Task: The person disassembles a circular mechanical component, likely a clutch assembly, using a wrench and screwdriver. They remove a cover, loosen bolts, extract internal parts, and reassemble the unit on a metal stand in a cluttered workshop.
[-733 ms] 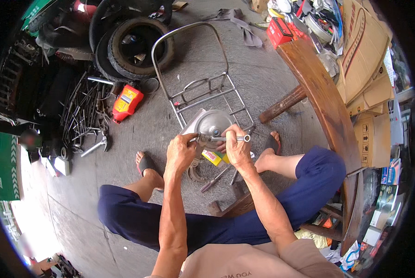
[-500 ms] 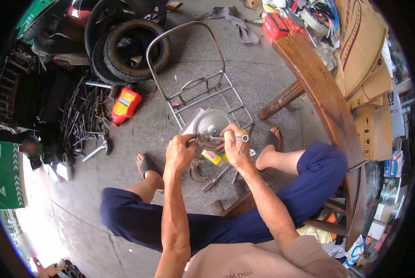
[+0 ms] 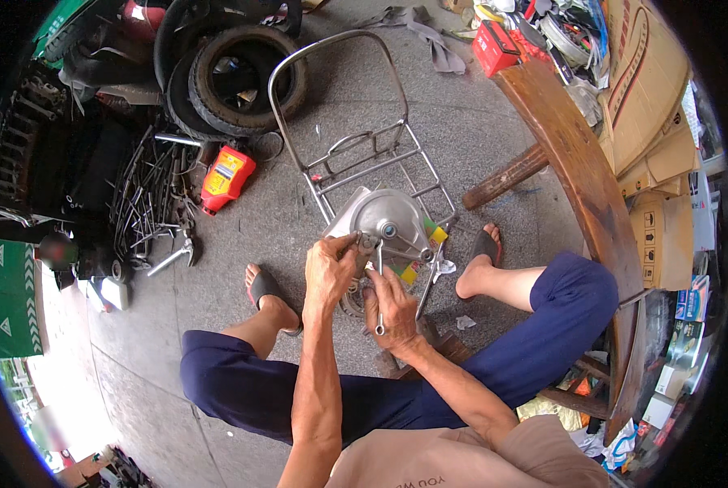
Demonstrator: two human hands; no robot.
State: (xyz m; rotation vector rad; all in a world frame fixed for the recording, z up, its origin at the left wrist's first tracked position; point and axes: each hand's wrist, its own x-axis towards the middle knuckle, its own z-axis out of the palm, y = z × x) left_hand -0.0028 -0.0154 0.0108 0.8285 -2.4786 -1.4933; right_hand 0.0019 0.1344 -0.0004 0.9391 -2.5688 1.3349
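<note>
A round silver metal brake plate [image 3: 367, 213] with a hub hole and an arm at its right rests at the near end of a metal tube rack [image 3: 284, 126]. My left hand [image 3: 327, 268] is closed on its near left edge, thumb and fingers pinched by a small lever there. In my right hand [image 3: 396, 311] is a combination wrench [image 3: 380, 259], its shaft pointing away from me and its ring end toward me. The wrench's far end meets the small lever; fingers partly hide that contact. Curved metal pieces [image 3: 351, 302] lie below, mostly covered by my hands.
A red bottle [image 3: 227, 180], a hammer [image 3: 171, 259] and a heap of tools [image 3: 148, 195] lie to the left, with tyres [image 3: 250, 85] beyond. A wooden bench [image 3: 571, 154] curves along the right, beside cardboard [image 3: 645, 98]. Yellow-green packaging [image 3: 435, 233] shows beside the plate.
The wrench has swung from lying crosswise to pointing away from me. My right hand has moved down and left with it. My left hand stays at the plate's edge.
</note>
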